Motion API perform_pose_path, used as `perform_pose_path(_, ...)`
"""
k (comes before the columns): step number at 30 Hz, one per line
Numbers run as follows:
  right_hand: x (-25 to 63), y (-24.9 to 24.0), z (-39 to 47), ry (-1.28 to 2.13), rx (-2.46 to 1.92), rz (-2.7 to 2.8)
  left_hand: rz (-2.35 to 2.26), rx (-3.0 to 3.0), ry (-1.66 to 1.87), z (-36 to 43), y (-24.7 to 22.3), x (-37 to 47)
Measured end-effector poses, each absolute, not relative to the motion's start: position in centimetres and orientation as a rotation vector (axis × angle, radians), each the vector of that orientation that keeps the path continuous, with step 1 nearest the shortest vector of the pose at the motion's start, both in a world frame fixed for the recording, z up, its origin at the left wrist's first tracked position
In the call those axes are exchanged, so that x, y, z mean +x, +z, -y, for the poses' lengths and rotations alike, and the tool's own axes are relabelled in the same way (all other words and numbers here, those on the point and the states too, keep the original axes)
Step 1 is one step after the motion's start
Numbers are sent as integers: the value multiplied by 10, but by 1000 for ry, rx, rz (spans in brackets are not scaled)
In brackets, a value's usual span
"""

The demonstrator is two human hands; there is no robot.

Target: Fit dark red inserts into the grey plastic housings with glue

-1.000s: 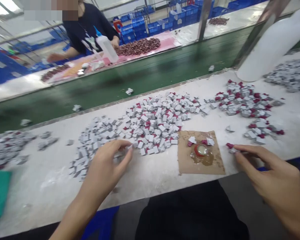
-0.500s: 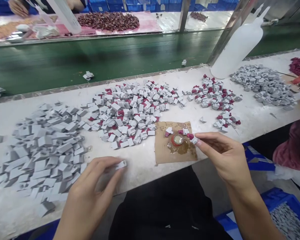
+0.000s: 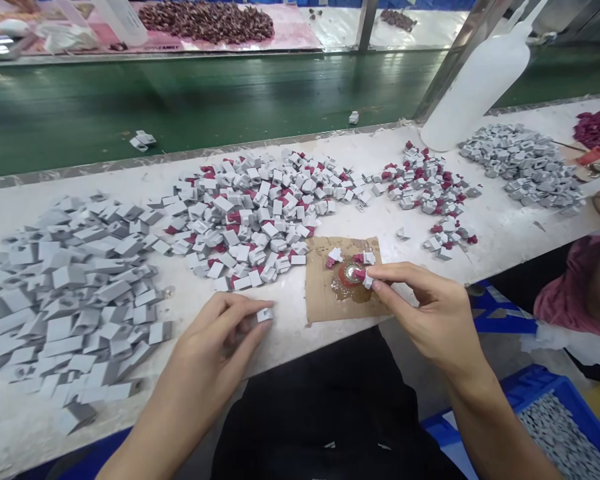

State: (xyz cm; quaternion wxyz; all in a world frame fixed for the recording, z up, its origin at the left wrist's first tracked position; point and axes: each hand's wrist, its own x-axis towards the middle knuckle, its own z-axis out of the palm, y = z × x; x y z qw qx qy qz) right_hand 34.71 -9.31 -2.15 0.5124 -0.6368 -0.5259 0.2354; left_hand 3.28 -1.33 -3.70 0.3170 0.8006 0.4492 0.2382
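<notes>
My left hand pinches a grey block, my right hand a maroon-tipped piece, both judged light, stiff, best side-held.

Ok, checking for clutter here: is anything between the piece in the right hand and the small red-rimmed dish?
Nothing visible. The right hand holds the piece with its maroon end at the dish; whether they touch is unclear. Two similar pieces lie beyond the dish on the cardboard, not between.
</notes>
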Motion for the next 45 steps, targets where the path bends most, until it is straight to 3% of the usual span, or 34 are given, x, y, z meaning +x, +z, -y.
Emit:
perform_pose_path(8,347,-10,90,835,-1391,933,-1033,1424,782,18,-12,96)
perform_pose_path(18,337,-4,88,1037,-1232,891,-746,1218,756,1,-2,141)
perform_pose_path(26,340,5,90,887,-1351,1077,-757,1368,742,-3,0,143)
perform_pose_path(40,342,24,55,963,-1177,1150,-814,1712,737,-28,36,132)
perform_pose_path(42,355,22,38,884,-1273,1255,-843,1820,663,-53,46,130)
perform_pose_path(45,389,11,3,484,-1613,1337,-1076,2048,619,-108,62,129)
